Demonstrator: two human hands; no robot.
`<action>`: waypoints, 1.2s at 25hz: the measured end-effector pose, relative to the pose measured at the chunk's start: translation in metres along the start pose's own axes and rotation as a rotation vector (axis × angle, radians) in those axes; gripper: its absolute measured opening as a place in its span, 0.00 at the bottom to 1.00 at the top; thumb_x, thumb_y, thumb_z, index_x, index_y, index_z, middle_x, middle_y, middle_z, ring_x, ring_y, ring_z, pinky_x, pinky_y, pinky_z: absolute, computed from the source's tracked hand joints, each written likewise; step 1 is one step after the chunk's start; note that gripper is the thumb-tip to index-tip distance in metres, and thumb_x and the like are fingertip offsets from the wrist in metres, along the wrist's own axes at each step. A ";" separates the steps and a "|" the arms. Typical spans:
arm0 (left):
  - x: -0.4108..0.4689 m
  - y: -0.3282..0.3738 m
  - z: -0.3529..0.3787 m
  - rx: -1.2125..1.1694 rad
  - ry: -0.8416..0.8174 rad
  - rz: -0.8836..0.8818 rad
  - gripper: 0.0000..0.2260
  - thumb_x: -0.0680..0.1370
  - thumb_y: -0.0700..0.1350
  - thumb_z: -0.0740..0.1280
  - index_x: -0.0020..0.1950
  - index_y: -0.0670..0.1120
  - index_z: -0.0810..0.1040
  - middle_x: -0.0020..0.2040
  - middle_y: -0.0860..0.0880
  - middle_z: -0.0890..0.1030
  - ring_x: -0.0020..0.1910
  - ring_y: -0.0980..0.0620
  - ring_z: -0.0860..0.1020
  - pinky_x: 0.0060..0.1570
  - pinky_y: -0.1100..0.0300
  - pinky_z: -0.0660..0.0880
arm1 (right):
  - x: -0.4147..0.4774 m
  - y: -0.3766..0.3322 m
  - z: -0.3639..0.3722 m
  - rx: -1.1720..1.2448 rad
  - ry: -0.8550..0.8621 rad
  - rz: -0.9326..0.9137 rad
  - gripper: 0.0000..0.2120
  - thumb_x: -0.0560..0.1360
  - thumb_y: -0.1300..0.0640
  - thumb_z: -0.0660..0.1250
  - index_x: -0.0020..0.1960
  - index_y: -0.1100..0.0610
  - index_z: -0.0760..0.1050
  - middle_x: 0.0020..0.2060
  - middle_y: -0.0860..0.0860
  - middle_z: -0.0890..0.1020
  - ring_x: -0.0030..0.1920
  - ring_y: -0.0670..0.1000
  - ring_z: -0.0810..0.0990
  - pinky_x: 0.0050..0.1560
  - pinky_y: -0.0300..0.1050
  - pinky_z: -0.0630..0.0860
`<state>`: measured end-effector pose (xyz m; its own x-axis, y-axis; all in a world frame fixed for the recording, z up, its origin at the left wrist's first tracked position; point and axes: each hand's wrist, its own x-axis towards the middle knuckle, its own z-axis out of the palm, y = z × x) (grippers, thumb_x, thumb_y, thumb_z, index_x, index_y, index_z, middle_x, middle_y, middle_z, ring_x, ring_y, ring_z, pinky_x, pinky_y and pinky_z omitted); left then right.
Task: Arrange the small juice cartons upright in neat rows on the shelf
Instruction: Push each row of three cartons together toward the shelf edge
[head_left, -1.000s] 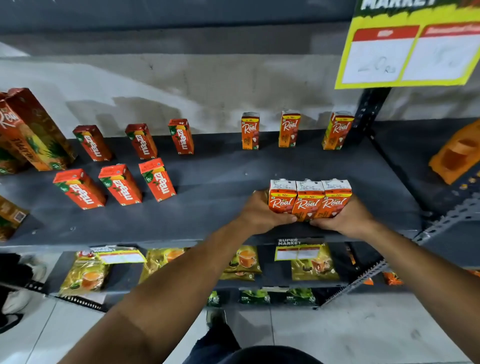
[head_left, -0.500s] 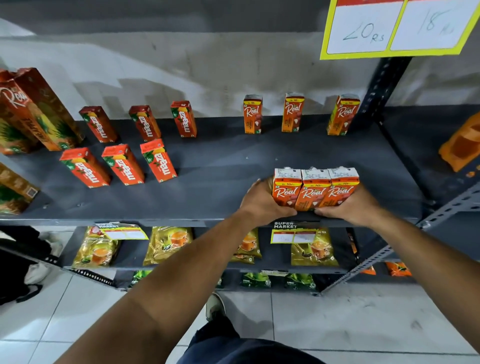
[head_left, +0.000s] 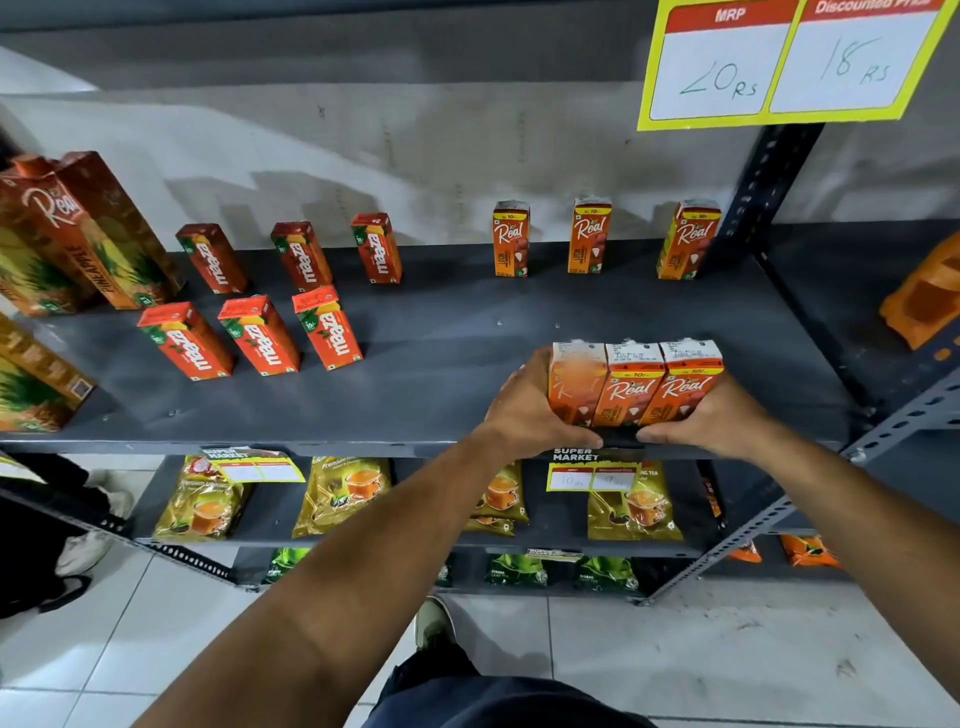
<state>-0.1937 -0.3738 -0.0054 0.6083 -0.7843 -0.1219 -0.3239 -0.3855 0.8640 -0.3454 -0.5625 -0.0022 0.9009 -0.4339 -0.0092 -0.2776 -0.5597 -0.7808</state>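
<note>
Held cartons: three small Real cartons (head_left: 635, 383) stand side by side, touching, upright at the front edge of the shelf (head_left: 441, 364), at about 4 o'clock on the board
Left grip: your left hand (head_left: 524, 410) is clamped on the outer face of the leftmost carton, thumb along the base
Right grip: your right hand (head_left: 711, 415) is clamped on the outer face of the rightmost carton, so the trio is squeezed between both palms
Handling: judge these light, stiff-walled but crushable at the corners; the printed faces look smooth and could slip. Press on the flat side panels low down, and slide the block rather than lift it, since the middle carton is held by friction alone
Back row: three more Real cartons (head_left: 589, 236) stand upright and spaced apart at 12 to 1 o'clock, against the wall (head_left: 363, 156)
Maaza cartons: six (head_left: 260, 335) in two rows at 9 to 10 o'clock
Large cartons: tall Real packs (head_left: 88, 234) at the far 9 o'clock end
Surface: dark, flat metal board, open between the front trio and the back row
Room: price card (head_left: 789, 62) hangs above at 1 o'clock; tea pouches (head_left: 343, 493) on the lower shelf; tiled floor (head_left: 727, 649) below
</note>
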 end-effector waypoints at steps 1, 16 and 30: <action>-0.003 -0.001 -0.004 -0.071 -0.021 0.025 0.53 0.57 0.47 0.84 0.72 0.60 0.53 0.66 0.52 0.71 0.64 0.52 0.72 0.63 0.47 0.72 | -0.002 0.001 -0.003 0.011 0.007 -0.021 0.42 0.50 0.46 0.83 0.60 0.33 0.69 0.49 0.32 0.80 0.53 0.35 0.77 0.50 0.31 0.70; -0.168 -0.160 -0.230 -0.184 1.037 0.209 0.33 0.59 0.59 0.80 0.59 0.62 0.68 0.62 0.43 0.73 0.64 0.52 0.73 0.66 0.53 0.68 | -0.079 -0.080 0.122 -0.113 0.095 -0.604 0.13 0.72 0.47 0.70 0.54 0.52 0.77 0.45 0.46 0.79 0.48 0.41 0.78 0.46 0.41 0.76; -0.059 -0.216 -0.371 -0.102 0.338 -0.001 0.29 0.58 0.37 0.82 0.55 0.49 0.75 0.48 0.53 0.81 0.44 0.63 0.80 0.48 0.59 0.79 | 0.177 -0.217 0.257 0.168 -0.081 0.040 0.28 0.56 0.65 0.82 0.51 0.49 0.76 0.43 0.43 0.83 0.45 0.42 0.82 0.41 0.35 0.77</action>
<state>0.1098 -0.0640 -0.0037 0.8196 -0.5720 0.0311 -0.2596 -0.3224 0.9103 -0.0395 -0.3365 0.0045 0.9160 -0.3915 -0.0872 -0.2602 -0.4145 -0.8721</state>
